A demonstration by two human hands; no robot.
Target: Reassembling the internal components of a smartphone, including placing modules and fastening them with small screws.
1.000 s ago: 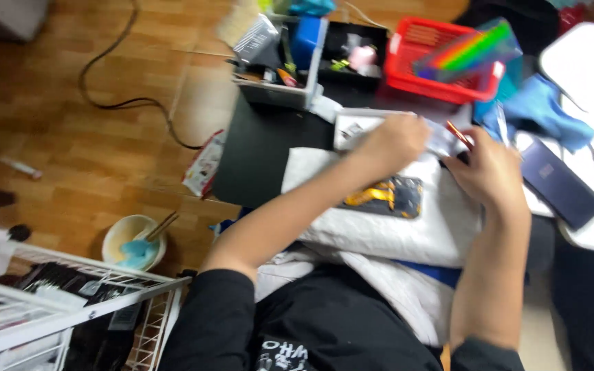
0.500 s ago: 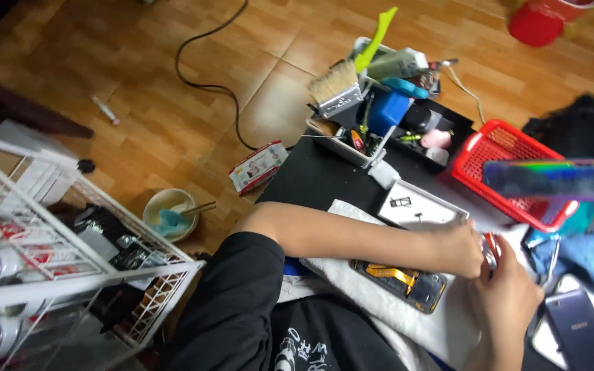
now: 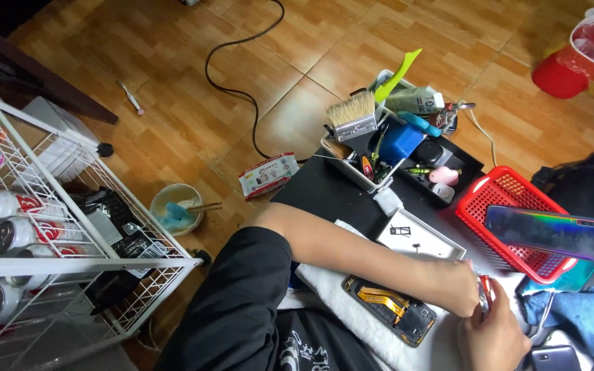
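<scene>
My left hand [image 3: 454, 285] and my right hand [image 3: 495, 338] meet at the lower right, both closed around a small red and silver object [image 3: 484, 292]. My left forearm reaches across a white towel [image 3: 324, 288]. On that towel, just left of my hands, lies an opened phone [image 3: 392, 310] with its orange flex cable and circuit boards showing. Beyond the phone sits a shallow white tray [image 3: 421, 240] with tiny parts in it.
A black low table [image 3: 317, 192] carries a tool box [image 3: 372, 148] with a paintbrush, and a red basket [image 3: 513, 199] under an iridescent phone back cover [image 3: 544, 231]. A blue cloth [image 3: 575, 309] and another phone [image 3: 555, 358] lie right. White wire rack [image 3: 84, 199] with cans stands left, a bowl [image 3: 175, 208] on the floor.
The view has swung left and down, so the wire rack and floor fill more of the picture. My hands stay together on the small object near the opened phone.
</scene>
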